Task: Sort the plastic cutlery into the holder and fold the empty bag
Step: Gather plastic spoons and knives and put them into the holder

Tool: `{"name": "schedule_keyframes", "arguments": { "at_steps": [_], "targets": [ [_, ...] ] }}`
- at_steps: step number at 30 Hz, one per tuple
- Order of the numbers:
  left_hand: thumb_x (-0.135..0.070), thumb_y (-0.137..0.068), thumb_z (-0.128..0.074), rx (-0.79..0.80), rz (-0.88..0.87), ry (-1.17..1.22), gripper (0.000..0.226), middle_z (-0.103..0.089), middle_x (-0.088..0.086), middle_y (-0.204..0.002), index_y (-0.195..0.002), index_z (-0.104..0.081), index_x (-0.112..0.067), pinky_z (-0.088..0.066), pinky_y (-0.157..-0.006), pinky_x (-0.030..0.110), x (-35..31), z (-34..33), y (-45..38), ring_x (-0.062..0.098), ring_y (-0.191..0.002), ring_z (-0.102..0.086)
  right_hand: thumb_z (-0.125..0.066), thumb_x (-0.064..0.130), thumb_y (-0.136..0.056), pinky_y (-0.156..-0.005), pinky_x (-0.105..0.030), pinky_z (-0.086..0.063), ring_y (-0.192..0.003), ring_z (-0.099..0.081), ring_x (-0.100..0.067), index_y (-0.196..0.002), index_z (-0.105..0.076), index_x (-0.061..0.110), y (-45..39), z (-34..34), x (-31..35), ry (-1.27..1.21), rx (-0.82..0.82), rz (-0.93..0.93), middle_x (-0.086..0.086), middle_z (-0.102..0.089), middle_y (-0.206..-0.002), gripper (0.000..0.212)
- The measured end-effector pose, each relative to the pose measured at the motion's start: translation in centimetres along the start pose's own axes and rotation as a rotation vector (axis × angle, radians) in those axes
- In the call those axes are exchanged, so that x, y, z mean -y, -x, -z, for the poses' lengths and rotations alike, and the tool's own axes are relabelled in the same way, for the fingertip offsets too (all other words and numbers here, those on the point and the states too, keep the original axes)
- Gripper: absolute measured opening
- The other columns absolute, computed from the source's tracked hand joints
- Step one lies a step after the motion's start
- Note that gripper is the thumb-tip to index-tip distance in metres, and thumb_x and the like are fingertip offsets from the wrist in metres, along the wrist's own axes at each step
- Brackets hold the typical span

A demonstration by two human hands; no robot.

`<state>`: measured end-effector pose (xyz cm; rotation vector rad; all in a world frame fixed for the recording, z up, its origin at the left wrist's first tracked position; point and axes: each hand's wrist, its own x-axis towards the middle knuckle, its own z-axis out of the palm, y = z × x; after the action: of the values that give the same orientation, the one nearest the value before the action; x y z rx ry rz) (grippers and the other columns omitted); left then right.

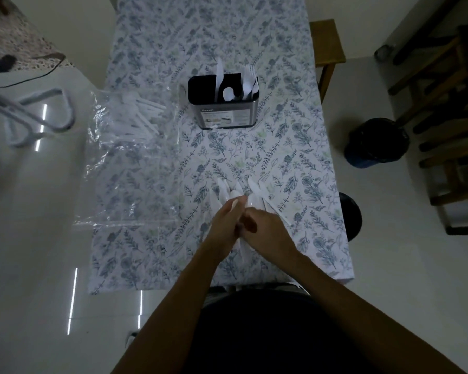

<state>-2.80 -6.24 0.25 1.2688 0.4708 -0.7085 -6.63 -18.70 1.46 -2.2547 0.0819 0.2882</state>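
1. White plastic cutlery pieces [238,191], fanned out in a bunch, sit at the near middle of the floral-printed tablecloth [295,147], their tips pointing away from the person and their handles running back under both hands.
2. Left hand [223,225] lies on the left side of that bunch; its fingers are curled round the handles and reach forward, with one white piece showing at the fingertips.
3. Right hand [265,228] presses against the left one from the right side, fingers bent inward over the same handles, so the two hands meet over the bunch; exactly which pieces each finger grips cannot be told in the dim light.
4. Further away, near the middle of the table, stands the black-topped, metal-sided rectangular cutlery holder [223,110], well apart from the hands. A white knife, a spoon and several forks stand upright in it; the dividers between its compartments are not clear.
5. Left of the holder lies the clear plastic bag [125,163], spread flat and hanging partly over the table's left edge, with many more white cutlery pieces [138,117] heaped in its far end.
6. On the floor to the right stands a dark round bin [376,143], and wooden chairs [443,103] stand beyond it.
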Motion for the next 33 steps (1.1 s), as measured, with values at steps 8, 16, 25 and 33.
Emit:
{"name": "schedule_keyframes", "arguments": {
  "at_steps": [8,16,25,33],
  "targets": [
    [-0.021,-0.106,-0.050,-0.303,0.017,0.025,0.015,-0.053,0.005,-0.080,-0.109,-0.062,-0.013,-0.042,-0.049,0.026,0.1,4.2,-0.8,0.011,-0.056,-0.046,-0.059,0.022,-0.092,-0.057,-0.034,-0.048,-0.067,-0.058,-0.021,-0.088,-0.049,0.013,-1.4,-0.9,-2.6,0.189,-0.025,-0.213,-0.003,-0.059,-0.075,0.014],
    [-0.022,-0.104,-0.057,-0.249,0.042,0.074,0.014,-0.056,0.007,-0.084,-0.111,-0.061,-0.011,-0.045,-0.050,0.027,0.0,4.0,-0.3,0.013,-0.060,-0.049,-0.063,0.017,-0.086,-0.061,-0.035,-0.051,-0.074,-0.059,-0.020,-0.093,-0.051,0.015,-1.5,-1.6,-2.5,0.153,-0.054,-0.242,-0.001,-0.060,-0.082,0.014],
    [-0.038,-0.105,-0.054,-0.153,0.000,0.010,0.040,-0.070,0.022,-0.104,-0.110,-0.064,-0.001,-0.060,-0.079,0.043,0.1,4.0,-0.2,0.036,-0.094,-0.070,-0.067,0.029,-0.096,-0.072,-0.020,-0.059,-0.077,-0.070,-0.001,-0.103,-0.067,0.016,-0.5,-2.4,2.2,-0.151,0.012,0.019,0.005,-0.074,-0.091,0.015],
    [-0.039,-0.107,-0.050,-0.211,0.037,0.124,0.034,-0.056,0.009,-0.071,-0.105,-0.058,-0.006,-0.043,-0.050,0.027,0.0,6.2,0.9,0.017,-0.054,-0.051,-0.052,0.039,-0.102,-0.057,-0.036,-0.050,-0.070,-0.063,-0.025,-0.105,-0.051,0.011,-0.6,-5.1,-1.0,0.230,-0.008,-0.032,-0.008,-0.062,-0.084,0.029]
  ]
}}
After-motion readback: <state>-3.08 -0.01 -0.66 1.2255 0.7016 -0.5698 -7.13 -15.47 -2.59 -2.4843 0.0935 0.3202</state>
